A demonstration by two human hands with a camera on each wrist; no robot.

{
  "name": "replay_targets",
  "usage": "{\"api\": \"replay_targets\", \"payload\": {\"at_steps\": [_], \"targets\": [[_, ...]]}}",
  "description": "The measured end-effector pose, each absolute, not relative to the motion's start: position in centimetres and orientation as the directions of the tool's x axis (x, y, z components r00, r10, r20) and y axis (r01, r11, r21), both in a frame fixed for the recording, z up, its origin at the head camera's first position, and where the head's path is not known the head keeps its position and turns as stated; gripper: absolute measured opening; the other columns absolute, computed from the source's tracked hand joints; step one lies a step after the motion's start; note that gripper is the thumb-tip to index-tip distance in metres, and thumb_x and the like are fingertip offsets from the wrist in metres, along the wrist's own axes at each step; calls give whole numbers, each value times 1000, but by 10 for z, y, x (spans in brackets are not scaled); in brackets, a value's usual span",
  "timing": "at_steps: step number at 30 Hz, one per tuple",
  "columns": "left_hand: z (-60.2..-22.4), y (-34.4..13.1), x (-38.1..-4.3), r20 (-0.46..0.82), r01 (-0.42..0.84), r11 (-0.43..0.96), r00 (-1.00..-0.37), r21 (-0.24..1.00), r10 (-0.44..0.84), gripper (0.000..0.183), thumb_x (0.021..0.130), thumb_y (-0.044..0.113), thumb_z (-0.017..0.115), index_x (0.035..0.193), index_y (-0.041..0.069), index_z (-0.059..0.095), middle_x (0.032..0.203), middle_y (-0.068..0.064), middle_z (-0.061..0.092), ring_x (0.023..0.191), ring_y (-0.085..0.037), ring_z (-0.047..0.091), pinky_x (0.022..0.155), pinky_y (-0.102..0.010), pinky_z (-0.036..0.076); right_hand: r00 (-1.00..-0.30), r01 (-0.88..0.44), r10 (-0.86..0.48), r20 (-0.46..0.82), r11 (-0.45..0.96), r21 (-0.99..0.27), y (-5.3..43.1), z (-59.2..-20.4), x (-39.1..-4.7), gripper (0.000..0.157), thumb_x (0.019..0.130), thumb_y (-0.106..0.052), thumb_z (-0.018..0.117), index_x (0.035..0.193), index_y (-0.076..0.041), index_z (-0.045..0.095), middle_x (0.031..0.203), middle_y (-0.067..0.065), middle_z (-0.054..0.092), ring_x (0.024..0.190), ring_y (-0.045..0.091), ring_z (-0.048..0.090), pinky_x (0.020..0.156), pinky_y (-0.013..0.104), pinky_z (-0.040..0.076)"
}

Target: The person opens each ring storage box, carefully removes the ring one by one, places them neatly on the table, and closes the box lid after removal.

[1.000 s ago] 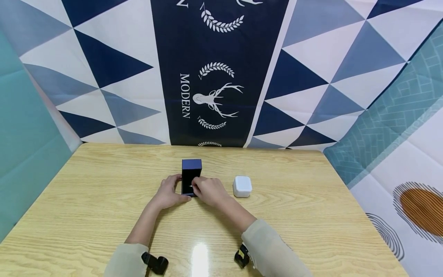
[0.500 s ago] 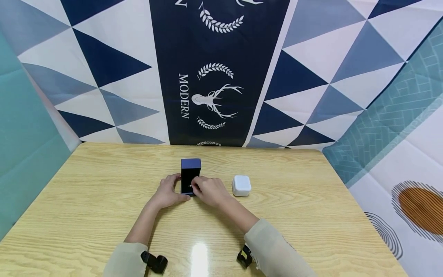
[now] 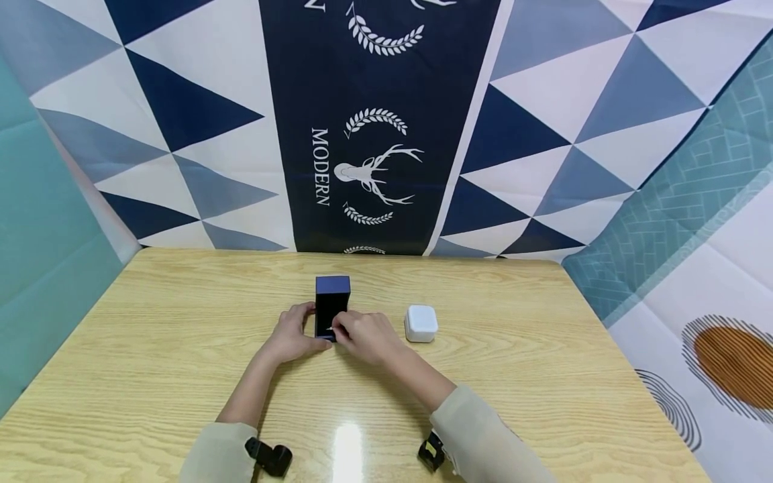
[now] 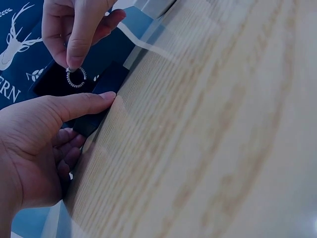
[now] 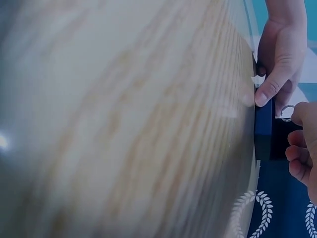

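Observation:
A dark blue ring box [image 3: 333, 285] stands with its lid raised near the middle of the table, its black inside facing me. My left hand [image 3: 293, 337] grips its left side, the thumb along the front edge and the fingers behind. Between thumb and forefinger, my right hand [image 3: 365, 333] pinches a ring [image 4: 76, 78] set with small bright stones. In the left wrist view the ring hangs upright just above the box base [image 4: 106, 82]. From the right wrist, the ring [image 5: 287, 112] shows close to the left thumb [image 5: 270, 90]. The slot inside the box is too dark to make out.
A small white rounded box [image 3: 421, 323] sits on the wooden table [image 3: 507, 376], to the right of my right hand. Behind the table's far edge hangs a patterned cloth [image 3: 368, 168]. Black wrist cameras are strapped at both sleeves.
My right hand has shifted slightly down and toward me with the ring, nearer the front of the box. The left hand and the box keep their places.

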State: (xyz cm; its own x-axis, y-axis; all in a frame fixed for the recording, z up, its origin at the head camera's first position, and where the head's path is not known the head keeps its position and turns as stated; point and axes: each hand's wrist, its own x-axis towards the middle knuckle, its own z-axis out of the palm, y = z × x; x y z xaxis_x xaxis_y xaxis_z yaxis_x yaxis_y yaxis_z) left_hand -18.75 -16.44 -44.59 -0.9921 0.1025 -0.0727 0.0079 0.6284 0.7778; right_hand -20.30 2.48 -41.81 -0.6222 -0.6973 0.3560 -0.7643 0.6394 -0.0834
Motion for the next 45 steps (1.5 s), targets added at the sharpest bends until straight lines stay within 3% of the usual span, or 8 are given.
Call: {"api": "replay_targets", "payload": {"at_steps": [28,36,45], "targets": [[-446,-164,-186,-64,19,632,-992,774,108,83,74,27,79,140,-1,36,140,-21,40,125,-37,32,101,-53,33,-518,-828,-751,410,560,-21,30,-419,-189,6,87,-23,64,90,-19,67,77,-10,67,54,1,54,45,16,37],[-447,-165,-185,-43,42,632,-992,773,118,79,75,21,78,138,-3,37,137,-22,43,123,-38,34,100,-52,34,-504,-838,-770,391,546,-5,28,-419,-186,6,87,-21,63,91,-20,68,79,-11,69,56,2,57,47,18,40],[-447,-164,-186,-55,30,635,-992,772,113,79,77,23,76,140,-2,36,138,-21,41,123,-36,34,100,-51,35,-503,-844,-791,349,536,-2,25,-423,-184,7,89,-23,61,90,-21,68,77,-12,68,54,1,55,44,15,35]]}}
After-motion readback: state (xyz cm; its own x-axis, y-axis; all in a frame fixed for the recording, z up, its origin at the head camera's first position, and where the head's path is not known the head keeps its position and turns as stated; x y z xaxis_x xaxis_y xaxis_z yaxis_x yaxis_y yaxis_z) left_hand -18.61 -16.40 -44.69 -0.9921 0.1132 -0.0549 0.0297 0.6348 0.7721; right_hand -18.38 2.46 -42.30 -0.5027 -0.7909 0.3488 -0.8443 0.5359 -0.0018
